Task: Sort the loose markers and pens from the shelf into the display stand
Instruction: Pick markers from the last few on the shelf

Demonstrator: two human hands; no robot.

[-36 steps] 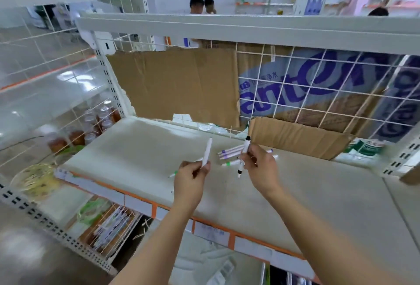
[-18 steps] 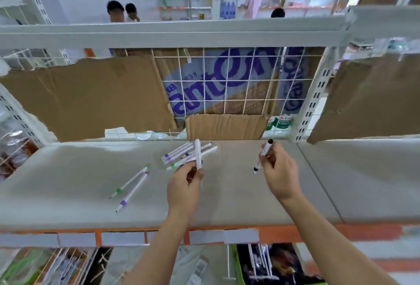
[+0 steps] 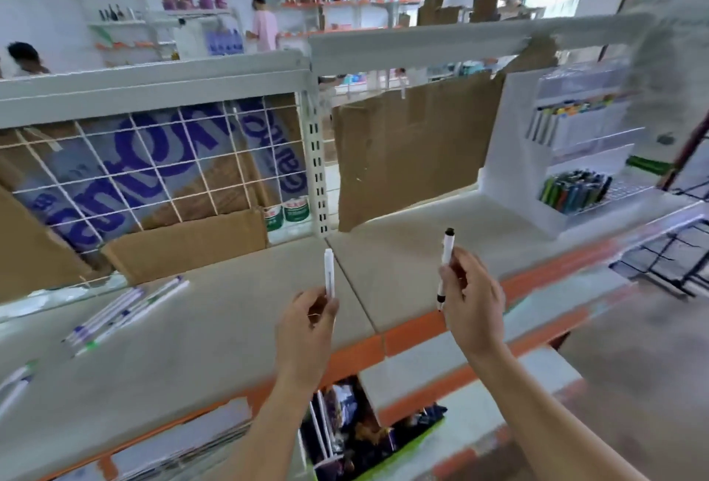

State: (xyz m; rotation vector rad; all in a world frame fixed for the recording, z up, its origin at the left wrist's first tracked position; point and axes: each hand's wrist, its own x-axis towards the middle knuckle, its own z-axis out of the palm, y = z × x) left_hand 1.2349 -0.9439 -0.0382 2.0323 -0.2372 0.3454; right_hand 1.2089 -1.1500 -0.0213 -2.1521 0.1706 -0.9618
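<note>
- Left hand (image 3: 307,323) pinches a white pen (image 3: 329,273) by its lower end, held upright, centre of the frame.
- Right hand (image 3: 470,308) grips a black-capped marker (image 3: 445,262), also near upright, cap pointing up, just right of centre.
- What changed: a second ago both hands were over the loose pile; half a second ago the view had begun to turn right. Now the display stand (image 3: 510,158) has come into the frame at the upper right, and the pile has slid off to the lower left.
- Stand sits on the shelf (image 3: 230,312) at the far right, white-walled with clear tiers. Upper tier carries a row of pens; lower tier carries a dark, mixed-colour bunch. Blur stops us reading more.
- Both hands are well apart from the stand, short of it and to its left.
- Loose pens (image 3: 122,312) left on the shelf: a cluster at lower left, white barrels with purple and green ends, plus one or two (image 3: 17,381) at the left edge of the frame.
- Our reading: pick-up done for these two, carry to the stand in hand. Next step calls for choosing a tier for each. Several more trips seem likely.
</note>
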